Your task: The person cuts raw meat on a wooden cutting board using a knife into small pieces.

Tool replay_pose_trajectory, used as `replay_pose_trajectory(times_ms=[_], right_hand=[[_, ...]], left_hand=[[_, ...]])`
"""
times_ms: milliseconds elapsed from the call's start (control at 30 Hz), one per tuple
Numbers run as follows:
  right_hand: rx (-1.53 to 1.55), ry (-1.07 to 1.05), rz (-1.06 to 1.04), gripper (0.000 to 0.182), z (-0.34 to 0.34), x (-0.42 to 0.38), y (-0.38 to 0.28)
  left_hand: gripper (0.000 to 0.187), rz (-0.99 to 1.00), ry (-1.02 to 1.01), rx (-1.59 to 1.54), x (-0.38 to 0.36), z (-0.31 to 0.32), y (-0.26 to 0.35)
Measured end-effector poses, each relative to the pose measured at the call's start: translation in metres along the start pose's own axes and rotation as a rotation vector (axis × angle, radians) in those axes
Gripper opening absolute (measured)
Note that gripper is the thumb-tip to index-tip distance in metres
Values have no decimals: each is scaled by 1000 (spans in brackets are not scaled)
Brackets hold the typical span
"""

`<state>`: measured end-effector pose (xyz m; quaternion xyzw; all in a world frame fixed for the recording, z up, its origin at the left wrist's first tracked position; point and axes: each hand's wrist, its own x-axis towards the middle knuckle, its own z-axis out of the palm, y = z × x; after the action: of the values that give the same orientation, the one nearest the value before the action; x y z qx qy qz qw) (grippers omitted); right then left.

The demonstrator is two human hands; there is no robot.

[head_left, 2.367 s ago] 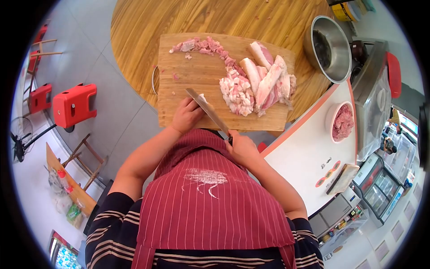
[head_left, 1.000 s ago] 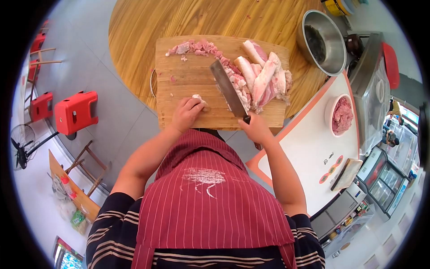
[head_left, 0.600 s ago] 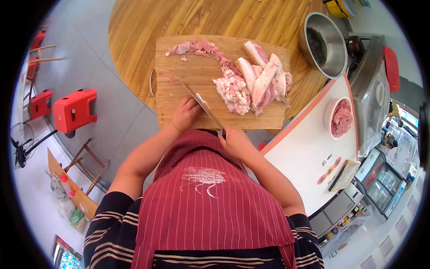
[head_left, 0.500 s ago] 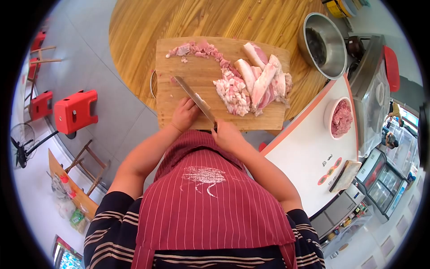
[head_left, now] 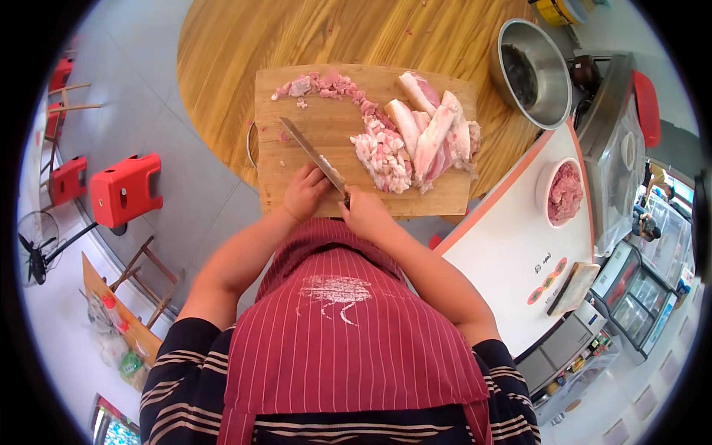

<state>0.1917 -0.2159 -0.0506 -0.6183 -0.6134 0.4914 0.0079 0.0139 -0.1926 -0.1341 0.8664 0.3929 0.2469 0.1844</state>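
My right hand (head_left: 366,211) is wrapped round the handle of a long kitchen knife (head_left: 302,141). Its blade slants up and left over the wooden cutting board (head_left: 297,174). Close against the blade's left side is my left hand (head_left: 306,193), its fingers bent and pressed together; whatever they hold is hidden. Small pale bits cling to the blade near those fingertips. Right of the knife lies a heap of diced fatty meat (head_left: 382,157), touching thick strips of raw pork (head_left: 436,141). Pinker chopped pieces (head_left: 331,85) trail along the board's far side.
The board rests on a round wooden table (head_left: 245,44). A steel bowl (head_left: 552,85) stands at its right edge. On the white table (head_left: 512,252) to the right is a bowl of minced meat (head_left: 565,194). Red stools (head_left: 124,190) and a fan (head_left: 37,248) are at left.
The knife and my right hand have shifted slightly up and left, the blade tip farther along the board. My left hand stays nearly in place. The whole view has shifted a little.
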Motion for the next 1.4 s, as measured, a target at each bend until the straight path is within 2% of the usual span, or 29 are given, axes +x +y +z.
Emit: replay_pose_trajectory(times_ms=[67, 167, 233, 333, 467, 567, 633, 700, 733, 800, 833, 900, 933, 1000, 1200, 1400], right_hand=[[12, 47, -21, 24, 0, 5, 0], [2, -30, -36, 24, -6, -25, 17], [-16, -51, 136, 24, -8, -56, 27], [0, -2, 120, 24, -2, -61, 28], [-2, 23, 9, 21, 1, 3, 7], [18, 81, -97, 24, -11, 23, 0], [69, -48, -32, 29, -35, 14, 20], [176, -140, 168, 34, -49, -1, 49], [170, -150, 170, 34, -55, -10, 55], [369, -74, 385, 32, -63, -28, 57], [365, -75, 388, 32, -62, -34, 50], [124, 61, 215, 29, -50, -44, 30], [124, 61, 214, 29, -41, -50, 25], [20, 111, 78, 28, -23, -61, 18], [-6, -32, 186, 31, -11, -76, -1], [40, -45, 136, 30, -6, -51, -14]], left_hand=[[23, -25, 29, -17, -2, 4, 0], [23, -46, 24, 12, -1, 2, 4], [23, -54, 23, 6, 2, -2, 6], [24, -48, 17, -5, 0, -2, 7], [26, -11, -22, 23, 2, -5, 5], [27, -15, -6, -20, 3, -7, 8], [27, -18, 61, -28, -1, -3, 5], [27, -41, 131, -36, -3, -3, 6], [27, -32, 126, -58, 1, -7, 8], [26, -30, 123, -84, 1, -9, 8], [25, -20, 127, -80, 1, -8, 7], [24, -8, 130, -77, 3, -8, 8], [24, -18, 129, -79, 5, -9, 9], [24, -28, 128, -74, 6, -8, 8], [24, -35, 116, 18, 0, 2, 4], [26, -31, 50, -30, 0, -5, 3]])
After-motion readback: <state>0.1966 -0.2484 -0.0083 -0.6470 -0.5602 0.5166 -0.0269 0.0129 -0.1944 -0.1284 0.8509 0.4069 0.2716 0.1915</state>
